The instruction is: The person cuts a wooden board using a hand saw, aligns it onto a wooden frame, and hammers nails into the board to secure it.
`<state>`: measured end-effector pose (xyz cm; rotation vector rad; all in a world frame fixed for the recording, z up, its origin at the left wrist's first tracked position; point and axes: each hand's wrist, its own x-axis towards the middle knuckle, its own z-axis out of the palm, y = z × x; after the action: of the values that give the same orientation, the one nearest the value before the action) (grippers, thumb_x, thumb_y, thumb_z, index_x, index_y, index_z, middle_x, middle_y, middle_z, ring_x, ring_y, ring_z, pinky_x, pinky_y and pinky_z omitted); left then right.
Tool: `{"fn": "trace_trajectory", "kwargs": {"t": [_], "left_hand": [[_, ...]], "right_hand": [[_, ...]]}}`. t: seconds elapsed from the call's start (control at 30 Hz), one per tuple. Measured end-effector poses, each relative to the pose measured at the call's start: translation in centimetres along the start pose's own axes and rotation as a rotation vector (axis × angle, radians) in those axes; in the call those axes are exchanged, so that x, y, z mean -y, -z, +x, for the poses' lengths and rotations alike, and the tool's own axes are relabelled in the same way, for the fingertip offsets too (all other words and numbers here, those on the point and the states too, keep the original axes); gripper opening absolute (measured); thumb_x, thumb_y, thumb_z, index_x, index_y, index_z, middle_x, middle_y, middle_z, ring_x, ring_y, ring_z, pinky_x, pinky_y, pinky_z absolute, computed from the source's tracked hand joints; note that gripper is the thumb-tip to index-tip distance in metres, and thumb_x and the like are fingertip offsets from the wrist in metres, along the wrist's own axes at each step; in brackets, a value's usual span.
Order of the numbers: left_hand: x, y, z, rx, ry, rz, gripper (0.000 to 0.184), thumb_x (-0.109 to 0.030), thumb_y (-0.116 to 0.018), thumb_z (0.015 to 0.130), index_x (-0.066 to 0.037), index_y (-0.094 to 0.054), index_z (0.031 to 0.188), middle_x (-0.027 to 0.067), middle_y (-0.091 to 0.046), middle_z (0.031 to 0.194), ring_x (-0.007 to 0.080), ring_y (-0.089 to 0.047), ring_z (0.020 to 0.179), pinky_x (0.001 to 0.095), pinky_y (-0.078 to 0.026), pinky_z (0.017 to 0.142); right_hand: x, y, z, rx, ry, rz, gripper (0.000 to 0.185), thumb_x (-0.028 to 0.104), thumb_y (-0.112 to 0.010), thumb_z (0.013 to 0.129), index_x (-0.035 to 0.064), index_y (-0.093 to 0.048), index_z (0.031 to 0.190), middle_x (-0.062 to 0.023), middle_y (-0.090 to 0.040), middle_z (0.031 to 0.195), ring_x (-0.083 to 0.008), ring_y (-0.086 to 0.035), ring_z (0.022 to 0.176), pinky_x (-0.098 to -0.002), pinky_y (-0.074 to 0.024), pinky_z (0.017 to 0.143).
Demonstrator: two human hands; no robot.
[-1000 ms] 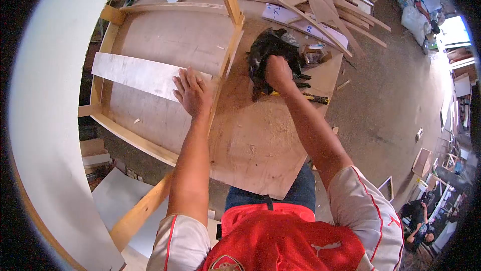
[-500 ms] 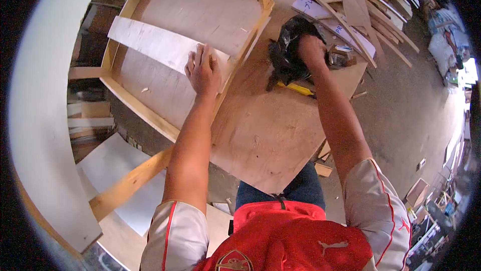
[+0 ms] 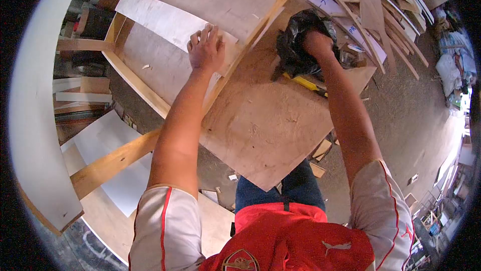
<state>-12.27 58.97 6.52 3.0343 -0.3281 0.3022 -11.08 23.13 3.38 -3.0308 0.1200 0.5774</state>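
Observation:
My left hand lies on the right end of a long white strip of board, its fingers extended and slightly apart. That strip crosses a wooden frame backed with a thin panel. My right hand reaches into a black plastic bag; its fingers are hidden inside, so what they touch does not show. The bag sits on a brown plywood sheet. Beside the bag, partly under it, is a yellow tool whose kind I cannot make out.
Long wood offcuts are heaped at the upper right, with white plastic bags farther right. A large white panel stands at the left edge. Wood scraps lie on the floor by the plywood's right edge.
The view has shifted a little. My left hand stays on the white strip with its fingers a bit more extended. My right hand stays in the black bag, whose folds have moved around it.

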Motion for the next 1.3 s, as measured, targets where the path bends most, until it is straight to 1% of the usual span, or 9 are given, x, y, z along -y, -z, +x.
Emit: {"fn": "trace_trajectory", "kwargs": {"t": [0.17, 0.37, 0.47, 0.5, 0.6, 0.8, 1.0, 1.2, 1.3], "left_hand": [[0.2, 0.2, 0.2, 0.014, -0.026, -0.009, 0.051, -0.043, -0.057, 0.097, -0.019, -0.054, 0.142, 0.0067, -0.046, 0.152, 0.0352, -0.043, 0.131, 0.0545, -0.033, 0.11], [0.5, -0.5, 0.0, -0.063, -0.072, 0.004, 0.05, -0.041, -0.057, 0.097, -0.018, -0.054, 0.141, 0.0098, -0.045, 0.152, 0.0388, -0.04, 0.132, 0.0558, -0.031, 0.111], [0.7, -1.0, 0.0, -0.068, -0.079, -0.006, 0.049, -0.041, -0.057, 0.097, -0.018, -0.054, 0.141, 0.0104, -0.045, 0.152, 0.0396, -0.039, 0.133, 0.0565, -0.03, 0.112], [0.6, -0.9, 0.0, -0.077, -0.079, -0.012, 0.049, -0.041, -0.057, 0.098, -0.018, -0.054, 0.141, 0.0104, -0.045, 0.152, 0.0395, -0.039, 0.133, 0.0566, -0.03, 0.112], [0.7, -0.9, 0.0, -0.073, -0.074, -0.026, 0.05, -0.042, -0.056, 0.098, -0.018, -0.053, 0.142, 0.0091, -0.044, 0.152, 0.0388, -0.038, 0.133, 0.0563, -0.029, 0.112], [0.2, -0.4, 0.0, -0.035, -0.059, -0.016, 0.052, -0.042, -0.057, 0.098, -0.019, -0.05, 0.144, 0.0068, -0.042, 0.153, 0.0388, -0.036, 0.135, 0.0557, -0.029, 0.113], [0.4, -0.6, 0.1, -0.017, -0.05, -0.004, 0.054, -0.04, -0.057, 0.098, -0.02, -0.047, 0.147, 0.0057, -0.04, 0.155, 0.0385, -0.033, 0.137, 0.0553, -0.027, 0.114], [0.6, -0.7, 0.1, -0.011, -0.053, -0.024, 0.056, -0.04, -0.058, 0.098, -0.02, -0.046, 0.148, 0.0063, -0.039, 0.155, 0.0399, -0.032, 0.138, 0.0568, -0.027, 0.114], [1.0, -1.3, 0.0, -0.06, -0.084, -0.028, 0.055, -0.039, -0.058, 0.098, -0.019, -0.046, 0.148, 0.0069, -0.039, 0.155, 0.041, -0.033, 0.137, 0.0576, -0.027, 0.113]], "right_hand": [[-0.4, -2.4, 1.7, 0.059, 0.038, -0.168, 0.035, 0.025, -0.06, 0.09, 0.0047, -0.073, 0.116, -0.0229, -0.071, 0.116, -0.0421, -0.071, 0.103, -0.0655, -0.0563, 0.075], [-4.8, -5.4, 3.0, -0.1, 0.195, 0.014, 0.034, 0.018, -0.063, 0.087, 0.0008, -0.072, 0.114, -0.0218, -0.071, 0.116, -0.0367, -0.067, 0.109, -0.0474, -0.0514, 0.097], [-2.9, -1.5, -1.3, -0.402, 0.137, 0.815, 0.03, 0.013, -0.064, 0.087, -0.0019, -0.07, 0.113, -0.019, -0.071, 0.111, -0.0311, -0.066, 0.107, -0.0375, -0.0485, 0.098], [-3.1, -2.3, -0.9, -0.472, 0.162, 0.913, 0.028, 0.008, -0.064, 0.09, -0.0019, -0.068, 0.115, -0.0146, -0.071, 0.107, -0.0262, -0.066, 0.1, -0.0369, -0.0509, 0.091], [-3.5, -3.9, -0.8, -0.349, -0.041, 1.327, 0.023, 0.008, -0.065, 0.095, -0.0011, -0.067, 0.116, -0.0115, -0.072, 0.104, -0.0226, -0.067, 0.092, -0.0356, -0.0541, 0.083], [-3.0, -1.1, -4.3, -0.1, -0.017, 1.855, 0.018, 0.009, -0.067, 0.097, -0.0022, -0.066, 0.111, -0.0071, -0.07, 0.097, -0.0179, -0.067, 0.082, -0.0355, -0.0588, 0.075], [-3.0, -0.3, -4.9, -0.118, -0.029, 1.663, 0.018, 0.011, -0.066, 0.097, -0.0041, -0.067, 0.107, -0.0059, -0.071, 0.094, -0.0199, -0.069, 0.083, -0.0382, -0.059, 0.077], [-2.2, 1.3, -6.1, -0.504, -0.053, 0.635, 0.018, 0.007, -0.066, 0.083, -0.0062, -0.066, 0.096, -0.0256, -0.072, 0.093, -0.0433, -0.071, 0.087, -0.0503, -0.0567, 0.079], [-1.9, 0.7, -6.6, -0.283, -0.177, 0.488, 0.019, 0.008, -0.065, 0.078, -0.0047, -0.067, 0.091, -0.0325, -0.069, 0.097, -0.0474, -0.068, 0.093, -0.0541, -0.0562, 0.08]]}}
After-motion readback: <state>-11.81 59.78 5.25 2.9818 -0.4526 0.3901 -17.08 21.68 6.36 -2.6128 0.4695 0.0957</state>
